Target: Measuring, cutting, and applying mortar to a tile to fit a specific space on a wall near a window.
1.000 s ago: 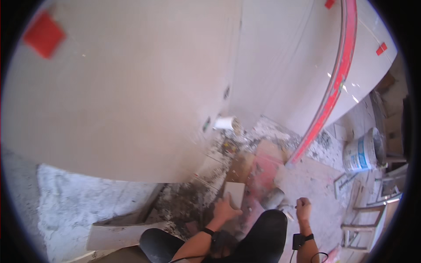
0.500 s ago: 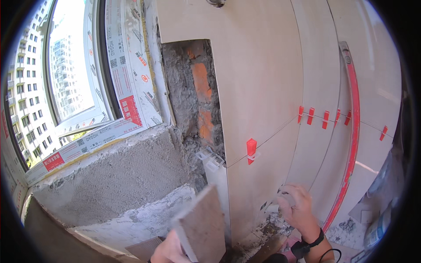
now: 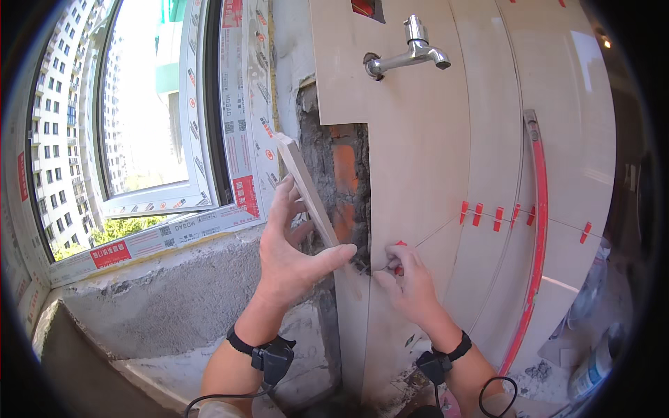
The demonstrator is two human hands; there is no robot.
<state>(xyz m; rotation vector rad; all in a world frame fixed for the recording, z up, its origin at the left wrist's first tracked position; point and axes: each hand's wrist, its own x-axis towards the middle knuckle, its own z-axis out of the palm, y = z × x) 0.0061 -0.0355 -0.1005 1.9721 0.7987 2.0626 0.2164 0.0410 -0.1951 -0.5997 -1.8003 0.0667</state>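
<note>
Pale, flat tile (image 3: 309,191) leans in front of a rough gap in the wall, its upper end tipped to the left toward the window frame (image 3: 245,132) and its lower end near the top of a narrow cream strip (image 3: 353,306). The left hand (image 3: 291,240) has hold of it in a broad, curved grip: the fingers spread along the left side, the thumb reaching across the lower end. The right hand's (image 3: 411,282) grip is drawn in to a pinch around a small red plastic wedge (image 3: 400,270), mostly hidden by the fingers, at the seam of the wall tiles.

Inside the gap, orange brick (image 3: 345,171) shows through crumbly grey mortar (image 3: 317,167). Smooth, cream wall panels (image 3: 418,153) surround it, with a rounded, shiny metal tap (image 3: 411,57) above. More red wedges (image 3: 498,219) sit in a row along the seam, near a long, straight-sided red bar (image 3: 537,230) that the lens bends. Under the window runs a ledge of grainy grey cement (image 3: 174,299). Dark bands (image 3: 272,359) circle both wrists.
</note>
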